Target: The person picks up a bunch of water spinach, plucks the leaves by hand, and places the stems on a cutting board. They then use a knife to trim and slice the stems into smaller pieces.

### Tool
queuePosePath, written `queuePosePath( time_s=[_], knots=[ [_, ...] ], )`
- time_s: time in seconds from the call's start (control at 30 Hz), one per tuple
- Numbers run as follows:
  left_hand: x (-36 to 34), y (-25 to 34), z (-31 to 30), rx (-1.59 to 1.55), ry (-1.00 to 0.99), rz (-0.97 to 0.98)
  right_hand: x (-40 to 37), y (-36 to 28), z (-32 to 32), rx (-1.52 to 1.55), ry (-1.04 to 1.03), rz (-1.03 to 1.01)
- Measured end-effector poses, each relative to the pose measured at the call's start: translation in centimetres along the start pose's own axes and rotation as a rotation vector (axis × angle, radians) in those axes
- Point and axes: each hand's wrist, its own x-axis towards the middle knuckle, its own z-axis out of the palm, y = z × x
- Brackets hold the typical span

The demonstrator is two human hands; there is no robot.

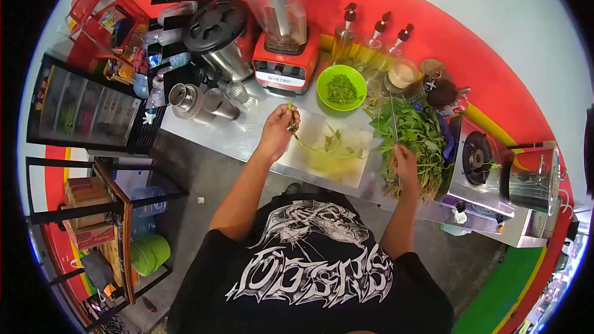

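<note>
My left hand (279, 128) is closed on a green stem (291, 111) at the left end of the white cutting board (349, 176). The stem's thin lower part trails down toward a few leafy sprigs (334, 142) lying on the board. To the right, my right hand (405, 164) grips a knife (393, 117), its long blade pointing away from me. Beneath and beside that hand lies a big bunch of leafy greens (421, 133). Behind the board, a lime-green bowl (323, 94) holds chopped greens (341, 90).
A red blender (278, 65) and a steel jug with a black lid (219, 40) stand at the back left. Several pump bottles (343, 40) line the wall. At right is a gas stove (473, 154) with a steel pot (526, 176). Steel shakers (192, 102) stand far left.
</note>
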Motion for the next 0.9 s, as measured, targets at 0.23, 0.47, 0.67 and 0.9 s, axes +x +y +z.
queuePosePath(
  time_s=[0.23, 0.47, 0.67, 0.9],
  knots=[
    [-2.0, -3.8, -6.5, 0.165, 0.116, -0.160, -4.0, -0.1, 6.3, -0.028, -0.044, 0.008],
    [-4.2, -5.0, -10.7, 0.570, 0.070, -0.055, -8.9, 1.4, 10.3, -0.100, 0.011, 0.068],
    [-4.8, -3.9, -8.5, 1.438, 0.054, 0.330, -11.4, 4.7, 9.9, -0.150, 0.049, 0.076],
    [-2.6, -9.0, -8.2, 1.604, -0.073, 0.291, -13.8, 5.1, 10.1, -0.019, 0.102, 0.047]
  ],
)
